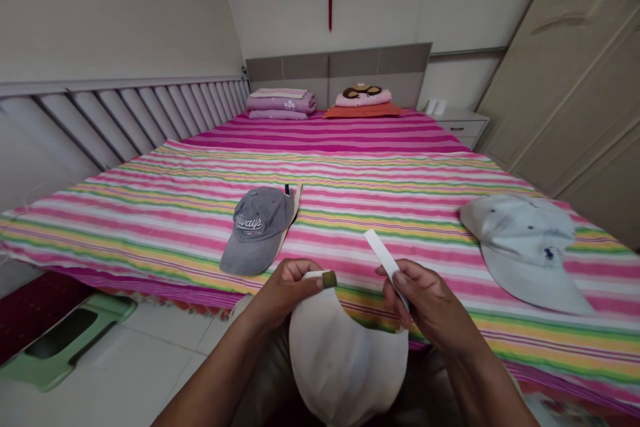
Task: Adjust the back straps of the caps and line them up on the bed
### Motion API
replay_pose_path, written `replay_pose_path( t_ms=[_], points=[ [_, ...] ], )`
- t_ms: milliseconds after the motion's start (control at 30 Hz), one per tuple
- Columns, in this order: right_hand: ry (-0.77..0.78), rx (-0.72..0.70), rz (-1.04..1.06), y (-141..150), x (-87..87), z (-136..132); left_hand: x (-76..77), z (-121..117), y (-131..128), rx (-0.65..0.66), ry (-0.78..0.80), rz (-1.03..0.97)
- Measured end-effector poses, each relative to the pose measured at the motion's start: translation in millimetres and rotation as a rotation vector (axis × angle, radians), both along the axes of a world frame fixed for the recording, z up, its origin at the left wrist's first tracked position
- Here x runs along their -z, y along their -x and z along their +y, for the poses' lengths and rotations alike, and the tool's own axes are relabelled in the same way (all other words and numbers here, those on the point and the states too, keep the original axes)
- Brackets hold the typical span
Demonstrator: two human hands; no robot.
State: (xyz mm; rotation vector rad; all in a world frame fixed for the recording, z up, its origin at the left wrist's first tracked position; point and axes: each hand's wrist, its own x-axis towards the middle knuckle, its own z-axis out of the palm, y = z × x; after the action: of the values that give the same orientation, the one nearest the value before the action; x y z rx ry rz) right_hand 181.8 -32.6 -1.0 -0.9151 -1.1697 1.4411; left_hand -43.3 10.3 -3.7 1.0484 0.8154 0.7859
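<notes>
Your left hand [295,282] is pinched on the white cap [347,360] at its buckle [329,279], and your right hand [419,293] grips the cap's pale strap [383,253], one end sticking up. The cap hangs over your lap at the near edge of the striped bed [350,213]. On the bed, a grey cap [260,227] lies to the left, a pale blue cap [525,247] to the right. Folded bedding [281,104] sits by the headboard [340,70]; a nightstand [460,125] stands right of it, a green stool [70,347] on the tiled floor [150,353] at left.

head-worn camera | looks forward and down from above | hands close, headboard well beyond | only one view
</notes>
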Motion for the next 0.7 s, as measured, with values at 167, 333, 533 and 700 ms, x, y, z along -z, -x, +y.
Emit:
replay_pose_path(
  t_ms=[167, 333, 533, 700],
  points=[
    [-0.033, -0.024, -0.033, 7.1, -17.7, 4.6, -4.4, -2.2, -1.6, -0.025, 0.035, -0.090],
    [-0.015, -0.034, -0.236, 20.5, -31.4, 7.7, -3.1, -3.5, -2.3, -0.017, 0.080, -0.184],
    [-0.076, -0.069, -0.376, 29.2, -33.5, 7.1, -3.7, -4.7, -2.7, -0.011, 0.102, -0.195],
    [-0.087, -0.079, -0.408, 30.4, -34.6, 7.4, -4.3, -4.6, -2.1, -0.013, 0.108, -0.172]
  ],
)
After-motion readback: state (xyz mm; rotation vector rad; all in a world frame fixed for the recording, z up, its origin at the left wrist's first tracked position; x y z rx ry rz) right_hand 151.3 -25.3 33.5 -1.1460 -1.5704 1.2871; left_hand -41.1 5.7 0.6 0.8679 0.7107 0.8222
